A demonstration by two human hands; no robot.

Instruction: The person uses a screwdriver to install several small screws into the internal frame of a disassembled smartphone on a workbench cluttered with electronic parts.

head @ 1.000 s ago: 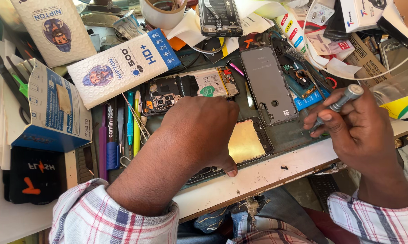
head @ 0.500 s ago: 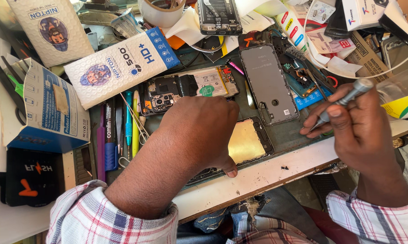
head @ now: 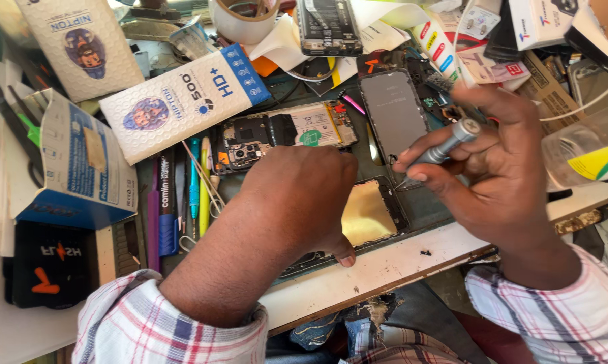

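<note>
Left hand (head: 304, 202) flat on an opened phone (head: 365, 216) on the bench (head: 358, 276), right hand (head: 493, 168) gripping a grey screwdriver (head: 445, 145), white-and-blue flat packet (head: 183, 101) behind, blue-and-white box (head: 75, 168) at left.

White padded packet (head: 183, 101) lies at the bench's left, a blue box (head: 75, 168) below it. Pens (head: 179, 195) line up beside that. Roll of tape (head: 245, 19) sits up top, a dark phone (head: 328, 25) just right of it.
</note>
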